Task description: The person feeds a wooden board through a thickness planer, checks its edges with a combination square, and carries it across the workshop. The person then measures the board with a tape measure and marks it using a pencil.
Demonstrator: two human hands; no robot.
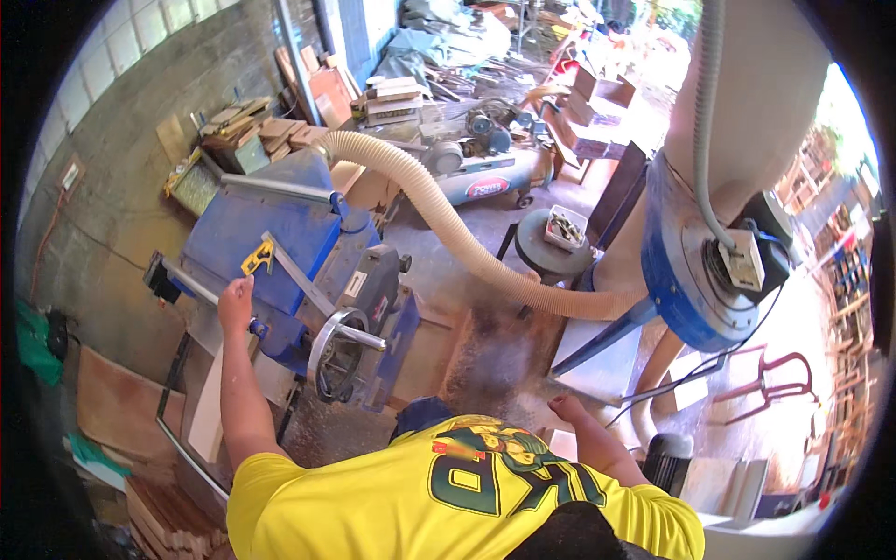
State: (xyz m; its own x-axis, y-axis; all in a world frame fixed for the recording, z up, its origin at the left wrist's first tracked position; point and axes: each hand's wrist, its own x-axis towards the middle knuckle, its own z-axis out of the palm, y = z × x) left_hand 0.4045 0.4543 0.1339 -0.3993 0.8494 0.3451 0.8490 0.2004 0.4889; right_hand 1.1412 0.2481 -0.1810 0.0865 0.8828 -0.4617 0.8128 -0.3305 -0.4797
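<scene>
Blue metal dominates the left side, where a bulky machine (264,222) stands with its steel handwheel (343,338) facing the person's front! Left arm outstretched, and the left hand (237,301) is up at the machine's near-left edge, just beside the roller bar (194,282), fingers curled; whether they grip anything, I cannot tell. Over on the other side, the right hand (564,406) hangs well apart from the machine, loosely bent, its contents impossible to make out, near a pale board (602,350). And look at that ribbed cream hose (437,222), sweeping from the machine toward the blue drum (661,233) at right!
</scene>
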